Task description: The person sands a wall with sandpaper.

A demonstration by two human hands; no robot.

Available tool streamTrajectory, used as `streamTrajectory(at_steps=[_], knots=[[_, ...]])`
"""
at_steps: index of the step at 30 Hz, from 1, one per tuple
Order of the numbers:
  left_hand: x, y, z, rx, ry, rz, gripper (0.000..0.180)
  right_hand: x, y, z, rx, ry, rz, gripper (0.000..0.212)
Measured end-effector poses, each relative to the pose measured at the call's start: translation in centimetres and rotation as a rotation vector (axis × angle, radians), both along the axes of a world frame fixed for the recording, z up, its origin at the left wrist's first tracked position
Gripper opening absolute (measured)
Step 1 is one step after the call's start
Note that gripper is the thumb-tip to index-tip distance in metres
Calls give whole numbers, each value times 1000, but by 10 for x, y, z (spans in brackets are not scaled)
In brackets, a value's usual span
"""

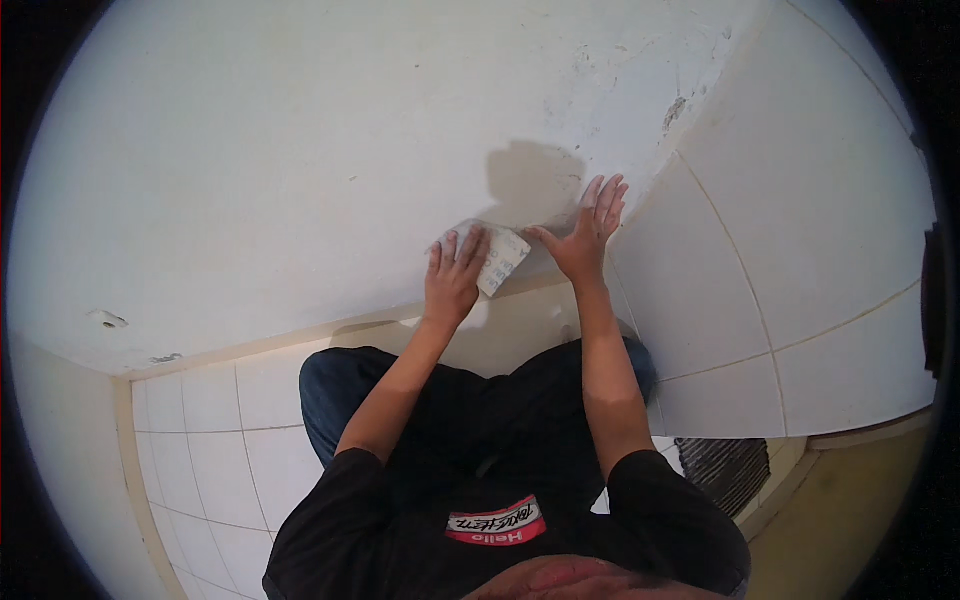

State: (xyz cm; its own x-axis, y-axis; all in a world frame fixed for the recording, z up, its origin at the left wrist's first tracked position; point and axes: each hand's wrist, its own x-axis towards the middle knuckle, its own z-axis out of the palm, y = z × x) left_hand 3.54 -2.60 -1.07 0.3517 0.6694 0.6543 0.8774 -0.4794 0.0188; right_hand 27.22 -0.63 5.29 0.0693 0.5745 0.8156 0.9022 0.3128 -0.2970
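Observation:
Against the lower part of the white wall [300,130], my left hand [458,275] presses a pale sheet of sandpaper [503,262] with its fingers laid over the sheet's left part. Printed backing faces outward on the part that shows. My right hand [588,235] is at the wall just to the right, fingers raised and thumb stretched toward the sheet's upper right corner. Whether that thumb touches the sheet, I cannot tell. Whitish dust coats the fingertips of my right hand.
Large white tiles [720,290] cover the surface on the right, beside my right arm. Chipped patches [674,113] mark the wall near that edge, and a small hole [107,319] is low at left. A dark ribbed mat [725,470] lies behind at right.

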Motion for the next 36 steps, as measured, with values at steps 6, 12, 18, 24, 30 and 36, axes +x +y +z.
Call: streamTrajectory(at_steps=[6,12,18,24,30,36], knots=[[-13,7,28,102,-107,70,62,3,-1,-1,-21,-13,-26,133],[-2,2,14,23,-59,6,63,1,2,-2,-12,-13,-22,134],[6,-3,-11,-17,51,-87,62,0,2,-2,7,-9,4,133],[6,-4,-3,-16,36,-51,62,1,0,-1,9,-23,-17,131],[-6,3,28,60,-143,53,66,2,1,-2,16,-20,-24,130],[2,0,7,18,-18,53,65,1,2,-2,1,-21,-31,130]])
